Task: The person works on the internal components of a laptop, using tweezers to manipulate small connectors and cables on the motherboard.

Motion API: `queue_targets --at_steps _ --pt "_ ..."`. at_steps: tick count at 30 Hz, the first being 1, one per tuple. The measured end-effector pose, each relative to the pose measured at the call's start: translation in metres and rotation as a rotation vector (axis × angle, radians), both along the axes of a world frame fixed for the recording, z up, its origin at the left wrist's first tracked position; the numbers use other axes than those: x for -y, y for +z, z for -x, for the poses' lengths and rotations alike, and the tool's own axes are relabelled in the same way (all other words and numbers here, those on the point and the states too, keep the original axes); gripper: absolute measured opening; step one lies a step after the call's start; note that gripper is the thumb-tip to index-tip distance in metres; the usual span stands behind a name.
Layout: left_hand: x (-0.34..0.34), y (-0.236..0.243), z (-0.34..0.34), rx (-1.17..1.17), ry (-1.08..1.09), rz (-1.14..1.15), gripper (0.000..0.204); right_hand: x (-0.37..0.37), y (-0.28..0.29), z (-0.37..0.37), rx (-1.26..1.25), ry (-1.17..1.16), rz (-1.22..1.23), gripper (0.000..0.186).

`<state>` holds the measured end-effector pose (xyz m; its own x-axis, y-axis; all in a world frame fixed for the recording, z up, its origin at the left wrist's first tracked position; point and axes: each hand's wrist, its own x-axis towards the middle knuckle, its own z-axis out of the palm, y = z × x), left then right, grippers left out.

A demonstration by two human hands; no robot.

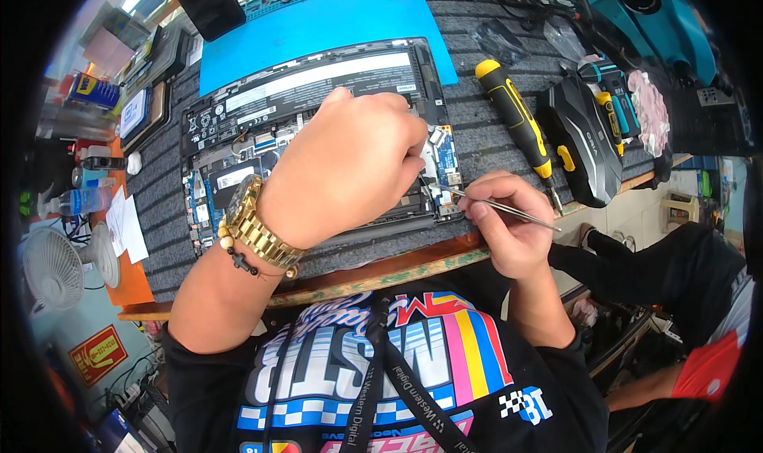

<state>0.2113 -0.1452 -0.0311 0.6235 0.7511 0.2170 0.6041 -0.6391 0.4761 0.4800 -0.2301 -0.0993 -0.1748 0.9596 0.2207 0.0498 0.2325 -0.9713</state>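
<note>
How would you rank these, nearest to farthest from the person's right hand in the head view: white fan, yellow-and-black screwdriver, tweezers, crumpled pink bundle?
1. Tweezers: held in the right hand.
2. Yellow-and-black screwdriver: lying just ahead of that hand.
3. Crumpled pink bundle: farther off, to the upper right.
4. White fan: at the far left.

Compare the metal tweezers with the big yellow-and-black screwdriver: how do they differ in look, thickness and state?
The tweezers are silvery, while the screwdriver is mainly yellow and black. The tweezers are thin, whereas the screwdriver has a thick handle. The tweezers are held in the right hand; the screwdriver lies unheld on the grey ribbed mat. Both are long, narrow hand tools.
</note>
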Motion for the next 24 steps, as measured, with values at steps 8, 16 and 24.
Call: queue_targets --at_steps 8,16,24 --pt "-0.006 -0.003 -0.003 0.032 -0.020 0.026 0.012 -0.008 -0.004 0.004 0.116 0.037 -0.187 0.013" --pt "-0.005 0.005 -0.002 0.041 -0.088 0.029 0.008 -0.009 0.001 0.005 0.150 0.055 -0.205 0.013" --pt "-0.008 0.017 0.004 -0.083 -0.194 -0.026 0.008 -0.012 0.002 0.006 0.168 0.087 -0.244 0.013"
